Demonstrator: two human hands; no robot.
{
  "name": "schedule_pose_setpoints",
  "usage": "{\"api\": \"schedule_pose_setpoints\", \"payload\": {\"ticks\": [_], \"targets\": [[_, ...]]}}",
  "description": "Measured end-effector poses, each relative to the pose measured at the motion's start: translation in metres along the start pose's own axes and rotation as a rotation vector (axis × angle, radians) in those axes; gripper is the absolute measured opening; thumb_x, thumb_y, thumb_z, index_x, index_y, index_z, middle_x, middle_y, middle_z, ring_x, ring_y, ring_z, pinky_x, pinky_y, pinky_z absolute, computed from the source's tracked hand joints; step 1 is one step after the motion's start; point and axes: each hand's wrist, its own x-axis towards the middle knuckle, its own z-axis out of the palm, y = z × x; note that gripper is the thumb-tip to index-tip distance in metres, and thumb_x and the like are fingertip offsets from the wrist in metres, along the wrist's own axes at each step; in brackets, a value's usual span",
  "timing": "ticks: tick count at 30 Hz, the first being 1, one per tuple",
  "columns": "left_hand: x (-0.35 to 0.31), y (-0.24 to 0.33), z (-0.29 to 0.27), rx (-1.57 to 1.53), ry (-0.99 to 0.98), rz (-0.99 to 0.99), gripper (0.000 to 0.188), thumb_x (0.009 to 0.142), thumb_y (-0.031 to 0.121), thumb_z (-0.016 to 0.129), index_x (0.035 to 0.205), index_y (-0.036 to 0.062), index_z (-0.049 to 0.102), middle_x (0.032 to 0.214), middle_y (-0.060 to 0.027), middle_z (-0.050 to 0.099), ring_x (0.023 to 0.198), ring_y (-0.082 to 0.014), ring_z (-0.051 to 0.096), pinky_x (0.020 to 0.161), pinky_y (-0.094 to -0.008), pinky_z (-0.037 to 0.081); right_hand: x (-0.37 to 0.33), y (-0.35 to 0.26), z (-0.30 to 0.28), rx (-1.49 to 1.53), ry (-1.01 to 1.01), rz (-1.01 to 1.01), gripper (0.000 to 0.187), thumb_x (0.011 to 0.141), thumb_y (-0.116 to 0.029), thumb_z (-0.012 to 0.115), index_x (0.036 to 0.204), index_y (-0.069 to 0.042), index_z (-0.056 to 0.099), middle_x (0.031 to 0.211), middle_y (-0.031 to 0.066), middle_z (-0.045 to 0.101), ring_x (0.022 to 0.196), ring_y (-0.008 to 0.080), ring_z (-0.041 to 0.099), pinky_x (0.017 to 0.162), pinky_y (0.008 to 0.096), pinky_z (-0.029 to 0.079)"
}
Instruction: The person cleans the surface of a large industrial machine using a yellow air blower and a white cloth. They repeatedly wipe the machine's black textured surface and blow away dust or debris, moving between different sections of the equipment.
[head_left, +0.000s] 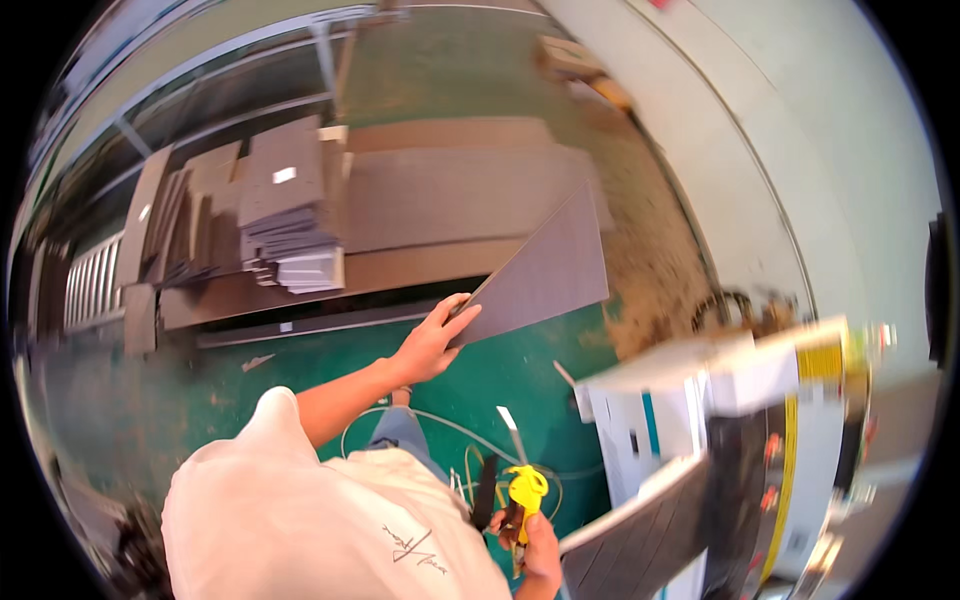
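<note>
My left hand (432,340), arm stretched forward, grips the near corner of a thin grey-brown board (550,275). The board tilts up over the floor, its far end overlapping the view of the stacked panels. Low in front of my body, my right hand (540,555) is closed round a yellow hand tool (527,488) with a dark lower part. A narrow pale strip (511,425) points up from beside the tool's top; whether it belongs to the tool I cannot tell.
Ahead lie long brown panels (430,195), with a stack of smaller boards (285,190) on their left. A white machine (650,430) with a dark bed (640,530) stands close on my right. A thin hose (455,425) trails over the green floor (300,380). Sawdust (650,240) lies along the wall.
</note>
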Motion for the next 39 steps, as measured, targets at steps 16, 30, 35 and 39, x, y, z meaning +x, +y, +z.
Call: {"api": "schedule_pose_setpoints", "payload": {"ticks": [16, 30, 35, 39], "targets": [[-0.073, 0.151, 0.337, 0.146, -0.650, 0.627, 0.086, 0.082, -0.003, 0.079, 0.159, 0.0029, 0.041, 0.163, -0.0201, 0.043, 0.147, -0.0372, 0.047, 0.118, -0.0410, 0.045, -0.082, 0.321, -0.266, 0.125, 0.399, -0.489, 0.038, 0.111, -0.039, 0.051, 0.106, -0.003, 0.062, 0.088, 0.0082, 0.068, 0.066, 0.0117, 0.057, 0.060, 0.0255, 0.045], [-0.048, 0.198, 0.567, -0.925, -1.187, -0.585, 0.071, 0.093, 0.007, 0.065, 0.159, 0.0058, 0.040, 0.137, -0.0172, 0.065, 0.076, -0.0093, 0.056, 0.046, -0.0150, 0.040, -0.166, 0.368, -0.479, 0.437, 0.789, -0.514, 0.040, 0.113, -0.040, 0.044, 0.103, -0.003, 0.056, 0.083, 0.0074, 0.064, 0.070, 0.0130, 0.058, 0.065, 0.0272, 0.046], [-0.058, 0.192, 0.635, -0.935, -1.111, -0.640, 0.067, 0.098, 0.013, 0.056, 0.161, 0.0054, 0.038, 0.126, -0.0175, 0.071, 0.059, -0.0061, 0.052, 0.044, -0.0171, 0.040, -0.169, 0.340, -0.565, -0.065, -0.028, -0.200, 0.034, 0.112, -0.036, 0.050, 0.119, -0.005, 0.063, 0.081, 0.0016, 0.064, 0.065, 0.0090, 0.052, 0.064, 0.0256, 0.045], [-0.076, 0.210, 0.673, -0.869, -1.065, -0.652, 0.064, 0.103, 0.020, 0.056, 0.162, 0.0061, 0.038, 0.121, -0.0175, 0.073, 0.051, -0.0050, 0.048, 0.046, -0.0184, 0.041, -0.142, 0.327, -0.648, 0.141, 0.545, -0.310, 0.036, 0.112, -0.035, 0.051, 0.131, -0.006, 0.062, 0.086, 0.0029, 0.067, 0.069, 0.0093, 0.057, 0.063, 0.0236, 0.045]]}}
